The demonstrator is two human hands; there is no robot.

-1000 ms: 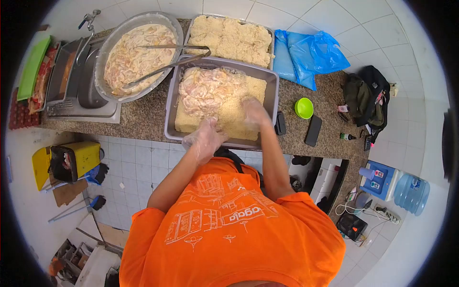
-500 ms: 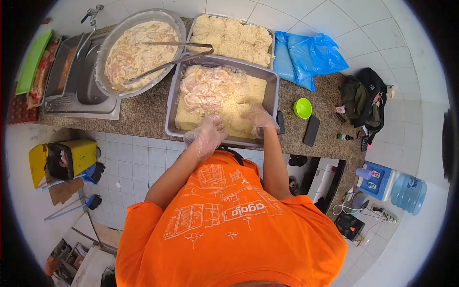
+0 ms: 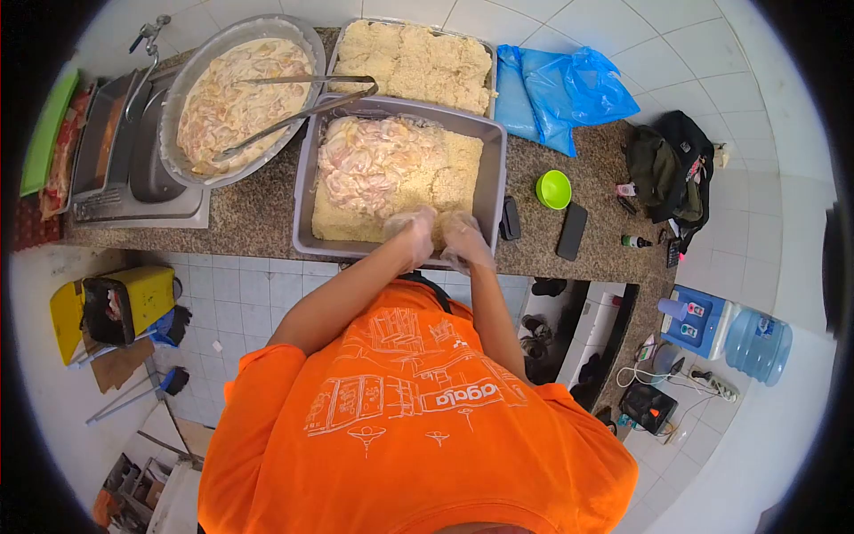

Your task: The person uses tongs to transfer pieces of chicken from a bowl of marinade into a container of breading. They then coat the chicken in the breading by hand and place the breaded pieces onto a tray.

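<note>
A grey rectangular tub [image 3: 304,191] holds pale breadcrumbs [image 3: 342,227], with a heap of wet, battered raw meat pieces [image 3: 360,165], probably chicken, at its left and middle. Both hands wear clear plastic gloves. My left hand [image 3: 412,235] is curled into the crumbs by the tub's front side, just below the heap. Close beside it, at the front right corner, my right hand [image 3: 464,238] is curled down into the crumbs too. What lies within the fingers is hidden. A crumb-coated piece [image 3: 452,187] appears to lie just beyond my right hand.
A large round basin [image 3: 173,142] of battered meat stands at left, with metal tongs [image 3: 356,93] reaching from it to the tub. Behind is a tray of breaded pieces [image 3: 414,58]. Blue plastic bags [image 3: 569,89], a green bowl [image 3: 553,190] and a phone [image 3: 572,231] lie to the right.
My hands have come closer together, the left moving right across the crumbs. The right hand has turned inward and sits lower. The whole view has shifted slightly.
</note>
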